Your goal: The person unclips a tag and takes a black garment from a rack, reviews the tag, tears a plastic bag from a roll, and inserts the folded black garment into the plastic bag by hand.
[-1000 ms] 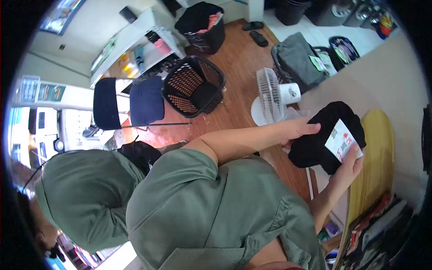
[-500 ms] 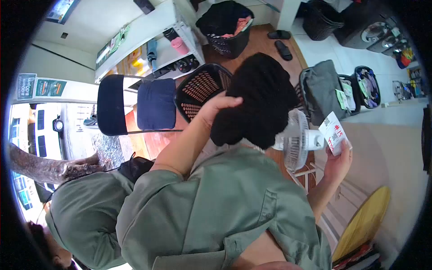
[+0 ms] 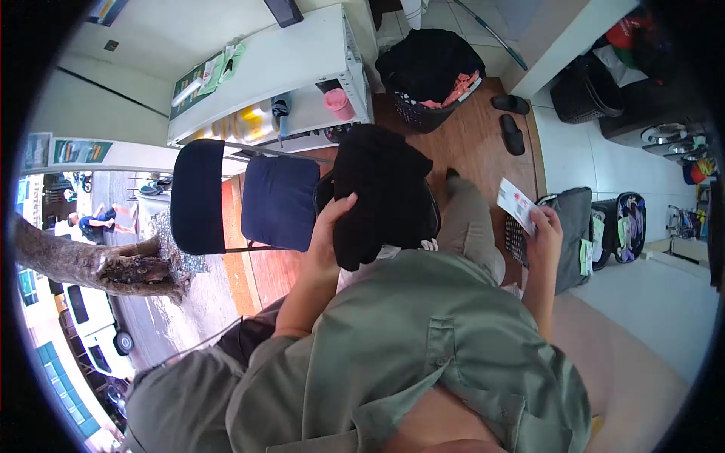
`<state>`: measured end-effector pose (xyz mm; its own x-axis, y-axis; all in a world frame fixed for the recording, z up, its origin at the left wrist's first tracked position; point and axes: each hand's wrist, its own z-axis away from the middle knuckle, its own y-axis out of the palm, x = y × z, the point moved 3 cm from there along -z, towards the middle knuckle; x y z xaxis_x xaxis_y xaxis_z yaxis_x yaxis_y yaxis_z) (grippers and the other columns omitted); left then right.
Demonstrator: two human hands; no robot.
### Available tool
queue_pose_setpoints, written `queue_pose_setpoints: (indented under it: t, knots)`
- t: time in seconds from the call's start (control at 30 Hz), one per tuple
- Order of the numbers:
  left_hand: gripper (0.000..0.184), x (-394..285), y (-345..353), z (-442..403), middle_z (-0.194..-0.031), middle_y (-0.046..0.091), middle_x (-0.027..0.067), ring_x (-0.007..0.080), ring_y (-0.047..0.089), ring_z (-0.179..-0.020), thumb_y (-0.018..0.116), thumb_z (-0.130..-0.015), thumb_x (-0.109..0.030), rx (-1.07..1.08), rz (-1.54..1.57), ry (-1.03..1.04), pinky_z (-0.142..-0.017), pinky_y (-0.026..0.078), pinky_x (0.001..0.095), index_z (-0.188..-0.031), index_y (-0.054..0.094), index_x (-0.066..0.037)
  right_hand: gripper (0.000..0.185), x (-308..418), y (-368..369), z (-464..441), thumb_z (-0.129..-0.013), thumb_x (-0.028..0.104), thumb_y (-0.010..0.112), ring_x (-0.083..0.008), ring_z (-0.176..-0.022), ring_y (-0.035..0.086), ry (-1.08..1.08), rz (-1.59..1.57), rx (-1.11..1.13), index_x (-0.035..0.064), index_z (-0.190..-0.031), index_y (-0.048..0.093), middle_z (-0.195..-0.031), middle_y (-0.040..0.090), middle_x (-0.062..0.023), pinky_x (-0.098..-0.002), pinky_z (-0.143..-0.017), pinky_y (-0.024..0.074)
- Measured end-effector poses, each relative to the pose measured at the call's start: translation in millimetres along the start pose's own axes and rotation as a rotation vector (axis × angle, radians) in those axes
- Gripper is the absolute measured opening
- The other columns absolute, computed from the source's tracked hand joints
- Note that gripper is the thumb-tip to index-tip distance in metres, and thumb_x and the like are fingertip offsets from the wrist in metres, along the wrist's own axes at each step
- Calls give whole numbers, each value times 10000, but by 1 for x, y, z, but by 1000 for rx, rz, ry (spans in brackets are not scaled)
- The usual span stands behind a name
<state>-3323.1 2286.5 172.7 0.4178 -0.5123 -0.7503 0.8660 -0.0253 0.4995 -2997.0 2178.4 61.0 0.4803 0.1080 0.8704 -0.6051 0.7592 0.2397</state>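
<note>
A bundle of black cloth (image 3: 377, 189) hangs in front of my torso. My left hand (image 3: 330, 226) is closed on its left edge, with the thumb on top and the other fingers largely hidden. My right hand (image 3: 545, 232), held out to the right, pinches a white paper slip (image 3: 516, 204) with red handwriting, too small to read here. Beneath and behind the cloth, a black basket (image 3: 433, 219) is mostly covered.
A navy folding chair (image 3: 279, 200) stands at left, beside a white shelf unit (image 3: 302, 45). Ahead are a full laundry basket (image 3: 423, 117) and black slippers (image 3: 512, 134). An open grey suitcase (image 3: 570, 219) lies at right. Outside, a tree trunk (image 3: 91, 260) leans near the street.
My view has shifted, and the fan has left the frame. The black cloth now hangs over the basket. The paper slip has tilted, and one of my legs has come into view.
</note>
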Motion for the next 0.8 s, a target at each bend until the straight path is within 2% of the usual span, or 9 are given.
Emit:
queue_pose_setpoints:
  t: [0.07,0.1,0.3,0.37,0.47,0.57,0.67,0.77,0.8]
  knots:
    - [312,7,-16,-39,-816,558,62,161,553,-724,569,-759,-207,-66,202,-130,-598,457,241,-1012,510,-35,167,-3,31,-57,-699,-29,542,-113,-630,504,-60,90,-39,12,-854,497,-750,530,-38,-211,-531,417]
    - [428,11,-26,-62,-1042,525,93,207,522,-952,532,-753,-153,-74,288,-180,-842,412,308,-1145,432,-15,165,-4,46,-89,-710,-29,522,-129,-657,521,-33,149,0,16,-866,493,-812,524,-51,-233,-554,439]
    - [529,19,5,-178,-1090,507,121,244,512,-976,581,-707,-132,-311,207,-71,-840,417,338,-1181,391,9,210,-20,191,-335,-721,-22,463,-110,-696,545,-76,494,294,36,-840,626,-822,581,-53,-210,-560,414]
    - [522,25,21,-204,-1072,520,122,243,527,-954,582,-709,-135,-463,318,-51,-824,429,344,-1173,395,12,175,-66,244,-435,-724,4,479,-178,-753,572,-373,734,381,25,-810,630,-830,600,-101,-259,-670,434]
    - [511,47,19,-223,-1036,540,118,243,549,-907,587,-709,-145,-572,470,-67,-800,445,342,-1160,406,13,219,-80,328,-501,-650,7,497,-268,-767,577,-609,852,520,57,-811,636,-828,592,-117,-284,-703,452]
    - [481,47,44,-234,-1001,555,111,230,566,-857,589,-709,-147,-704,519,-31,-771,455,329,-1133,429,15,223,-118,352,-547,-643,20,517,-264,-794,559,-631,931,587,83,-817,641,-846,588,-99,-317,-730,447]
    - [454,40,66,-241,-983,561,107,220,568,-849,587,-710,-134,-733,494,24,-762,457,319,-1114,443,15,225,-139,346,-556,-631,79,567,-273,-869,520,-862,1275,676,110,-843,636,-915,561,-106,-375,-753,430]
    - [430,34,82,-248,-975,562,107,218,567,-852,579,-713,-113,-759,444,51,-760,457,315,-1103,449,16,344,-88,350,-513,-627,207,636,-336,-944,454,-1043,1221,351,101,-948,572,-1012,497,-132,-431,-772,402]
    - [423,32,86,-249,-975,562,109,219,566,-856,575,-715,-102,-779,398,58,-760,457,315,-1101,449,17,362,-80,347,-496,-641,213,635,-319,-951,459,-892,1200,408,72,-964,554,-1002,500,-139,-435,-768,403]
